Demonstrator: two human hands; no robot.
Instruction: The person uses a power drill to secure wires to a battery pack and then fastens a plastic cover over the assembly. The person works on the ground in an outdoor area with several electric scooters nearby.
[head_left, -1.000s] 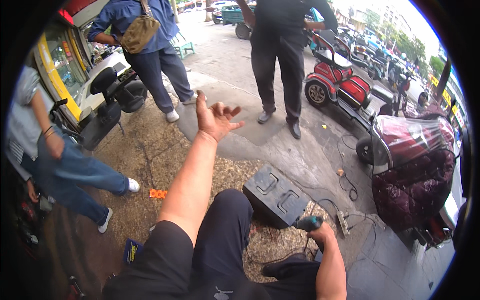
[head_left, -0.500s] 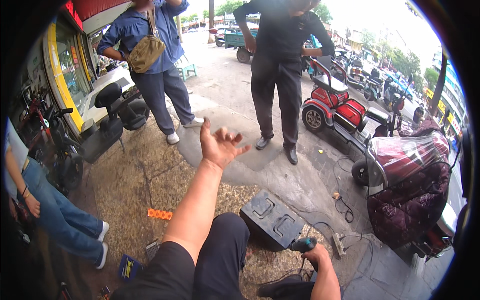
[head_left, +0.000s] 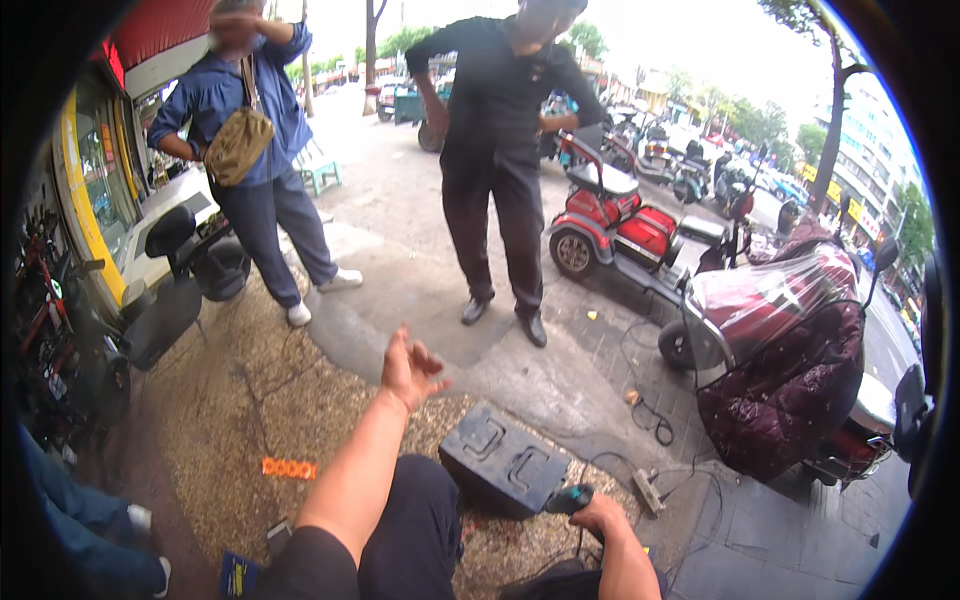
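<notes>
My left hand (head_left: pixel 408 373) is raised in the air ahead of my knees, fingers apart, with nothing in it. Low on the right, my right hand (head_left: pixel 602 515) is wrapped round a teal-and-black handheld power tool (head_left: pixel 570 498), whose exact kind I cannot make out. The tool's front end is beside the near right corner of a black box-shaped case (head_left: pixel 505 460) with raised handles on its top. This case sits on the ground just right of my knee. A dark cord hangs below the tool.
An orange perforated strip (head_left: pixel 289 468) and a blue box (head_left: pixel 238 575) lie to the left. A power strip (head_left: pixel 648 492) with cables is on the right. Two people (head_left: pixel 495 150) stand ahead; another's jeans (head_left: pixel 75 510) show at left. A covered scooter (head_left: pixel 790 370) and red three-wheeler (head_left: pixel 630 225) are parked right.
The whole view has shifted, with the surroundings sliding left. My left hand has dropped lower and its fingers are closer together. My right hand still grips the tool by the case.
</notes>
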